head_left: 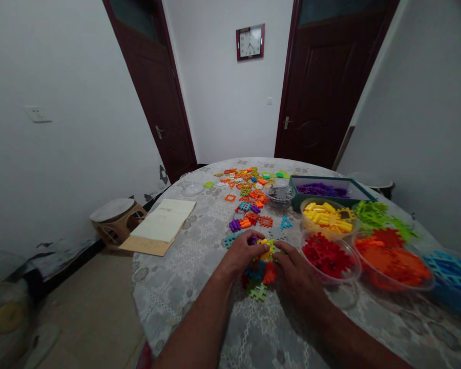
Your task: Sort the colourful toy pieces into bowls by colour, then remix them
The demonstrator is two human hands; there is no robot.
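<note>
Both hands meet over a small cluster of joined plastic building pieces near the table's front edge. My left hand curls its fingers around the cluster's left and top side. From the right, my right hand pinches it at a yellow piece. Blue, orange, red and green pieces of the cluster show between and below the hands. Loose pieces in many colours lie scattered farther back on the round table.
To the right stand clear bowls of red, yellow and orange pieces, loose green pieces, a blue heap and a dark tray of purple pieces. A paper pad overhangs the table's left edge. A stool stands on the floor.
</note>
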